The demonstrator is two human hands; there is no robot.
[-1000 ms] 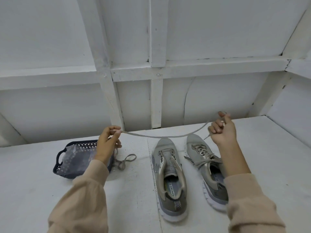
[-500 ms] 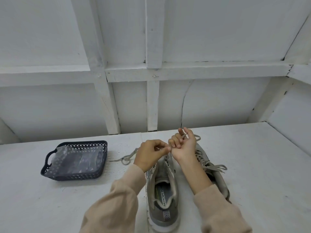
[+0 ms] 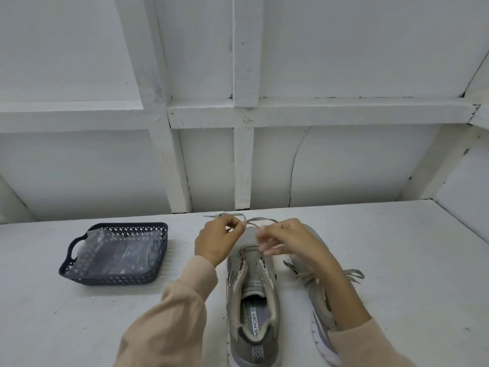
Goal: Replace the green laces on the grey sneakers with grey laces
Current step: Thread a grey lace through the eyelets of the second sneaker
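Two grey sneakers stand side by side on the white table, toes pointing away from me. The left sneaker [image 3: 251, 292] has no lace in its eyelets. The right sneaker [image 3: 317, 295] is laced with a grey lace and is partly hidden by my right forearm. My left hand [image 3: 217, 242] pinches a loose grey lace [image 3: 258, 220] just above the left sneaker's toe. My right hand [image 3: 288, 241] hovers over the same toe with blurred, curled fingers near the lace; whether it holds the lace is unclear.
A dark blue perforated basket [image 3: 79, 271] holding a crumpled clear plastic bag [image 3: 119, 252] sits on the table to the left. A white panelled wall rises right behind the sneakers. A slanted white wall borders the table on the right.
One second ago the lace was stretched wide between my hands. Both hands have since come together over the left sneaker's toe, and the lace now lies slack in loops there.
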